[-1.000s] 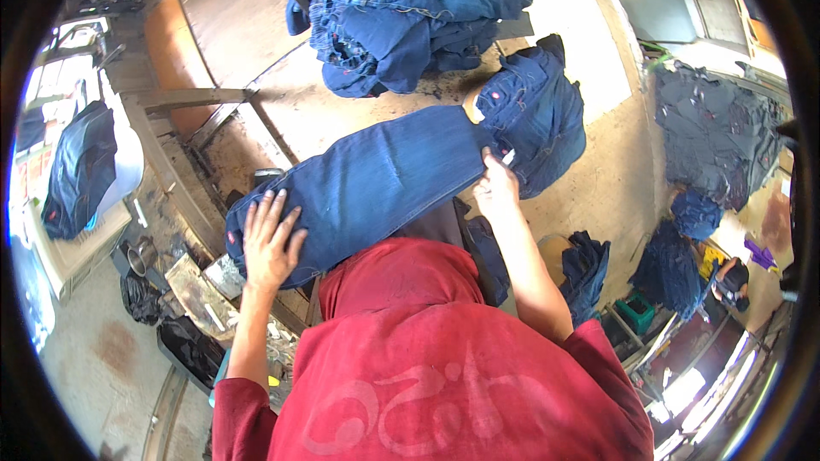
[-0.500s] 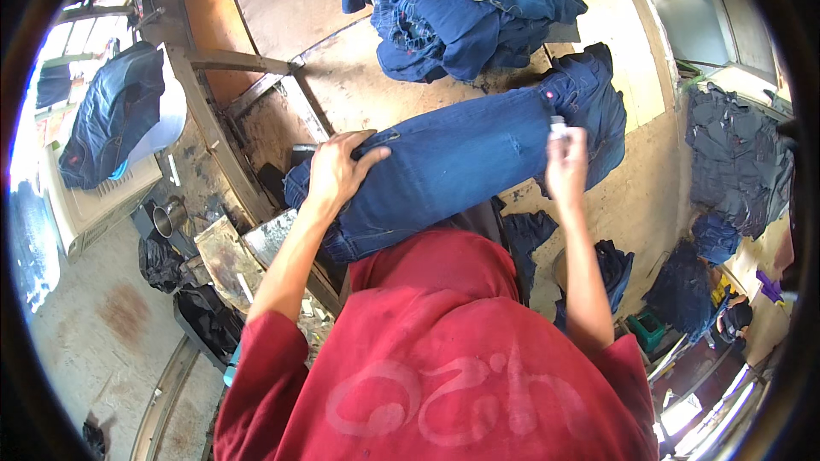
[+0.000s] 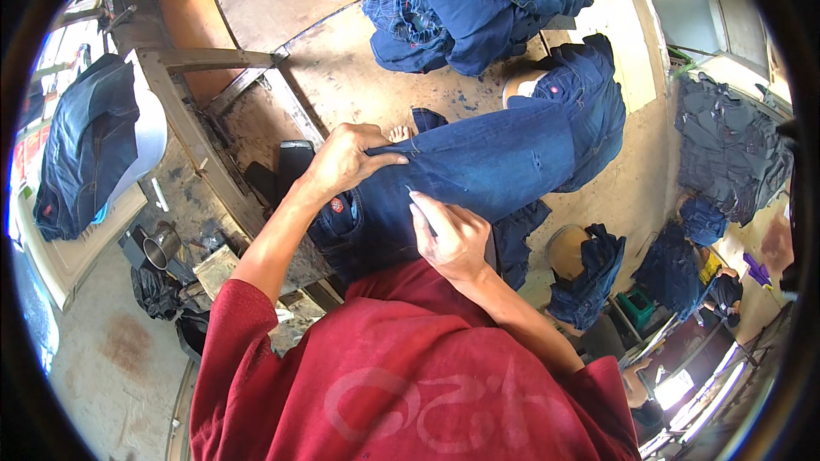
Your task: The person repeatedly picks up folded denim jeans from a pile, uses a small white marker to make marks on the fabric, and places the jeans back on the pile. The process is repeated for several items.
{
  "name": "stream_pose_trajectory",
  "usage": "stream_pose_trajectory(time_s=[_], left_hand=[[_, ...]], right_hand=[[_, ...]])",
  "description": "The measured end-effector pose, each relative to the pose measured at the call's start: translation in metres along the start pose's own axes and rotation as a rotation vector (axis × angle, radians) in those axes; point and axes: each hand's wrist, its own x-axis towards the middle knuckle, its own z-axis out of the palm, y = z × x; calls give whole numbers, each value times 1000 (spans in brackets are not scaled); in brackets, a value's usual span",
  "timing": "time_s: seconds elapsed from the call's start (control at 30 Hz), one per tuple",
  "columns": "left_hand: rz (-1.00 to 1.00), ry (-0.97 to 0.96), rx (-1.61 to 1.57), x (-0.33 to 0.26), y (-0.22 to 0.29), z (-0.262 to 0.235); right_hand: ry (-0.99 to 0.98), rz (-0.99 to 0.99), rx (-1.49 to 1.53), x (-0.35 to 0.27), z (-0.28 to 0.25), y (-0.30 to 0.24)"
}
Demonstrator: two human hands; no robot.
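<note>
A pair of blue jeans (image 3: 491,158) lies stretched across in front of me, with a small worn mark on the leg toward the right. At the far edge of the left part, my left hand (image 3: 354,158) pinches the denim between thumb and fingers. Close to it, my right hand (image 3: 455,237) is closed around a small pale tool with a pointed tip (image 3: 409,191). The tip is at the leg's surface; whether it touches cannot be made out, and the fingers cover the rest. Bunched denim (image 3: 589,102) forms the right end of the jeans.
A heap of jeans (image 3: 478,8) sits beyond the work. At left are a wooden frame (image 3: 213,60), a metal cup (image 3: 161,252) and draped jeans (image 3: 85,149). Dark garments (image 3: 726,149) lie at right, near a green crate (image 3: 636,306) and another person (image 3: 726,294).
My right hand has come left and nearer, from the right end of the leg to beside my left hand. My left hand has shifted slightly right and now pinches the denim.
</note>
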Motion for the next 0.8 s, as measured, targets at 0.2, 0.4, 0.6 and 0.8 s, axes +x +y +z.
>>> stream_pose_trajectory(time_s=[0.2,0.4,0.6,0.8], left_hand=[[182,171,178,-1,-5,9],[136,147,139,-6,-8,11],[142,154,131,-7,-9,11],[130,159,136,-7,-10,12]], right_hand=[[-87,57,-161,15,21,-6],[-148,115,-163,21,15,-13],[-194,128,-189,24,15,-12],[-187,171,-186,24,13,-13]])
